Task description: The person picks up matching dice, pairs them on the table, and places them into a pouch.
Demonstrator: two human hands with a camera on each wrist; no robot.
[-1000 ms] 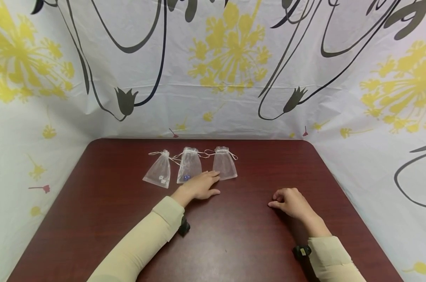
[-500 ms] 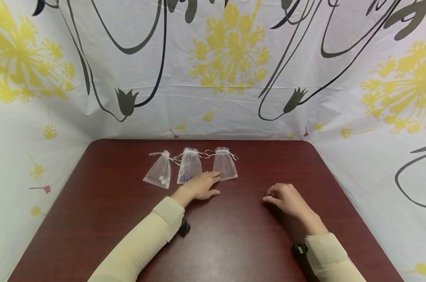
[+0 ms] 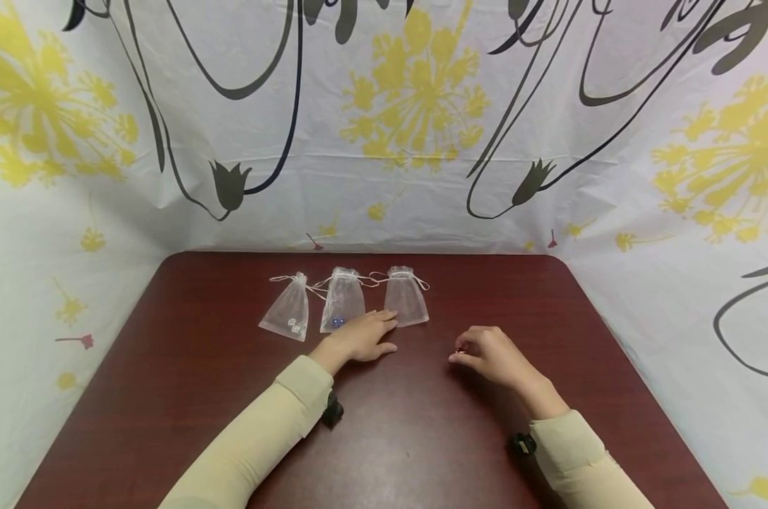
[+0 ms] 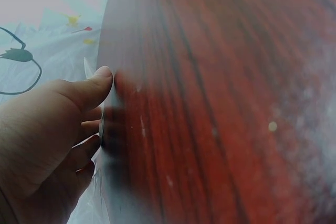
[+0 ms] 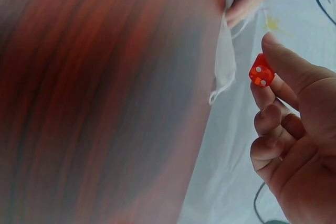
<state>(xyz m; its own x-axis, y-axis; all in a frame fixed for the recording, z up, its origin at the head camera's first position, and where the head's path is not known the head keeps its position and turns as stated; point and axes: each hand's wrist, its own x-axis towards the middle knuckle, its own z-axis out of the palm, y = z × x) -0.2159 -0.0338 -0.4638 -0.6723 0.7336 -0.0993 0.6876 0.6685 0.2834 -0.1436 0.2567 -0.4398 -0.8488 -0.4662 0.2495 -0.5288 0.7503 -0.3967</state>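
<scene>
My right hand [image 3: 492, 353] pinches a translucent red die [image 5: 261, 70] with white pips between thumb and fingertips, raised above the table. The die also shows at the top of the left wrist view. My left hand [image 3: 360, 335] rests with fingers extended on the table, its fingertips at the lower left corner of the right-hand mesh drawstring bag [image 3: 405, 297]. No contents show in that bag. The middle bag [image 3: 345, 297] contains blue dice [image 3: 338, 322], partly behind my left hand. In the left bag [image 3: 288, 304] lie white dice [image 3: 294, 325].
The three sheer bags lie in a row near the back of the dark red-brown table [image 3: 167, 396], their white cords stretching toward one another. Behind and beside the table hangs a white patterned cloth [image 3: 384, 177]. A small dark camera [image 3: 522, 444] sits at my right wrist.
My right hand has moved leftward and slightly farther back over the table, carrying the red die nearer to the right-hand bag. My left hand and the bags stay in place.
</scene>
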